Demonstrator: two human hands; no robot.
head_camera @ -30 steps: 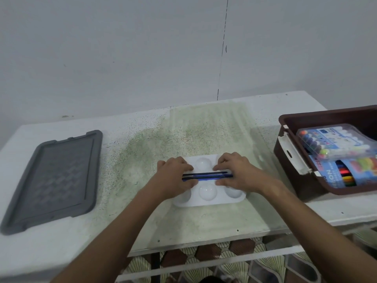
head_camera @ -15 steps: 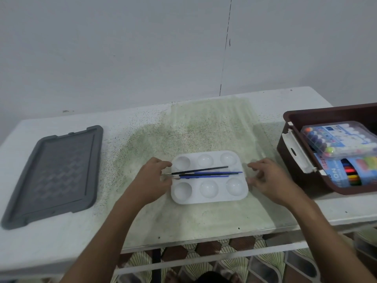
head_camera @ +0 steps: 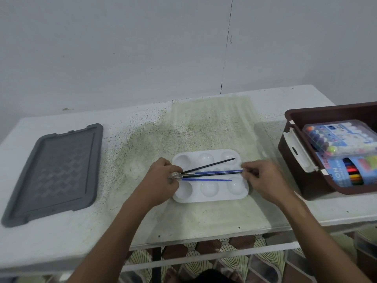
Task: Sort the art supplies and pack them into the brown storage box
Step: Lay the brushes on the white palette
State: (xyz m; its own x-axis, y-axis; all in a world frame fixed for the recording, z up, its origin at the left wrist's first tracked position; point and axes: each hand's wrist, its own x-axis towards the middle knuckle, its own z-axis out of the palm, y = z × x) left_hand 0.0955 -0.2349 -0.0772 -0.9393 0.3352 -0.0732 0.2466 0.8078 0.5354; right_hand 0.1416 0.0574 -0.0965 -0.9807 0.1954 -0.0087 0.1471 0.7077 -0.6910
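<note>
White wall behind; white bench [head_camera: 61, 242] with a greenish speckled patch at centre. Patterned floor shows below the front edge.

Head view, only view available. Brown storage box [head_camera: 295, 152] sits at the right end of the bench, open. Inside it: a clear paint tube case [head_camera: 338, 137] and a marker pack [head_camera: 350, 172] below it. Judged as partly packed. Grey lid [head_camera: 53, 170] lies flat at the left end, well apart from the box, not yet fitted.

Still outside the box: white palette [head_camera: 210, 188] at bench centre, and four thin paintbrushes [head_camera: 212, 173] lying across it, two black-handled, two blue, fanned out from their left ends. Judged remaining: gather the brushes, pack brushes and palette, fit the lid.

Left hand [head_camera: 163, 180] at the palette's left edge, fingers curled, pinching the bunched brush ends. Right hand [head_camera: 259, 176] at the palette's right edge, fingertips pinching the handle tips of the middle brushes. Both forearms reach in from below, roughly symmetric.
</note>
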